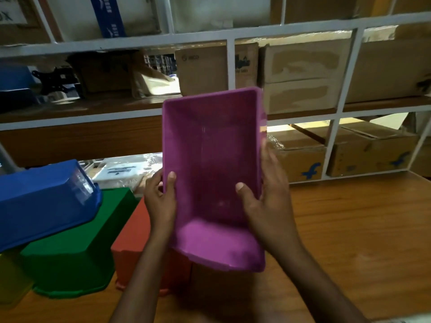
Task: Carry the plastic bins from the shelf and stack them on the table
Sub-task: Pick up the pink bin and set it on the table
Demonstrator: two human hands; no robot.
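Note:
I hold a purple plastic bin in the air above the wooden table, its open side facing me. My left hand grips its left rim and my right hand grips its right rim, thumbs inside. Upside down on the table at the left lie a red bin, a green bin and a blue bin, the blue one resting tilted on the green one. A yellow-green bin shows at the far left edge.
A white-framed shelf stands behind the table, filled with cardboard boxes. More boxes sit on the low shelf at the right. A plastic-wrapped package lies behind the bins.

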